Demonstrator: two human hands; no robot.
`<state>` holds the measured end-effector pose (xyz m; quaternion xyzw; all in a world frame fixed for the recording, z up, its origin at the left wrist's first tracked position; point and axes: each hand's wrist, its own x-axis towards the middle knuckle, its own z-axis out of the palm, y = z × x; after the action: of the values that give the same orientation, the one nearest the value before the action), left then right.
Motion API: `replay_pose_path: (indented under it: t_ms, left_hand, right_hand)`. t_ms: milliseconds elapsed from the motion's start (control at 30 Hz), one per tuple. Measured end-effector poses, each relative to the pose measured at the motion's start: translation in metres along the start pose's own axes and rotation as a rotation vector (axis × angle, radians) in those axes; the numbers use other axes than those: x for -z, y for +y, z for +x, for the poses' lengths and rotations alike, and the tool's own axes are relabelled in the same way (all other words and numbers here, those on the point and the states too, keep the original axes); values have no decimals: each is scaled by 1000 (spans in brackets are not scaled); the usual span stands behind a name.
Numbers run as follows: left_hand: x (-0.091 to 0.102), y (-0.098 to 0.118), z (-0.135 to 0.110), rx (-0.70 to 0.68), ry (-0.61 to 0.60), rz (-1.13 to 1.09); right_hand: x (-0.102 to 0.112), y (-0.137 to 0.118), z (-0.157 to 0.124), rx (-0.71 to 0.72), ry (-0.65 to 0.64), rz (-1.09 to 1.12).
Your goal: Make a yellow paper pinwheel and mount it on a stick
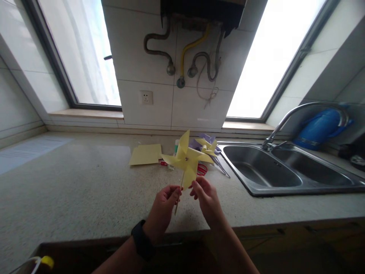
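A yellow paper pinwheel point(186, 160) with pointed blades and a pin at its centre is held up over the counter. My left hand point(167, 199), with a black watch on the wrist, is closed around its thin stick point(176, 208). The fingers of my right hand point(205, 193) are curled, thumb and forefinger pinching the edge of the lowest blade. Behind it lie a smaller-looking yellow pinwheel point(208, 146) and purple paper pinwheels point(203, 137). Red-handled scissors point(202, 169) show partly beneath the blades.
Yellow paper sheets point(146, 154) lie left of the pinwheel, near a small red item point(163, 163). A double steel sink point(256, 191) with a curved faucet point(281, 123) is at right, a blue jug point(319, 127) behind it. A bottle with a yellow cap point(47, 261) stands below the counter edge.
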<state>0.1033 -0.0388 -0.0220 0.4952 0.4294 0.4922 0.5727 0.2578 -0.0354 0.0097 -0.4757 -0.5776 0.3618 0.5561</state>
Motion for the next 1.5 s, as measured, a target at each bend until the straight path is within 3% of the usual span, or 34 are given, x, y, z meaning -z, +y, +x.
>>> replay_pose_path:
  t_ms: [333, 567, 867, 1267, 1367, 1500]
  left_hand:
    - [1, -5, -5, -37, 4, 10]
    - [1, -3, -7, -51, 1, -4]
    - [-6, 0, -2, -74, 4, -13]
    - [-10, 0, -1, -124, 38, 142]
    - [-1, 7, -7, -179, 7, 256]
    - [32, 25, -23, -291, -105, 525]
  right_hand:
    - [20, -1, 7, 5, 111, -48]
    - [32, -3, -6, -33, 72, -58]
    - [4, 5, -51, -114, -154, -282]
    - [-11, 4, -47, -53, -100, -489]
    - [0, 1, -42, -48, -76, -561]
    - [42, -1, -17, -79, 3, -697]
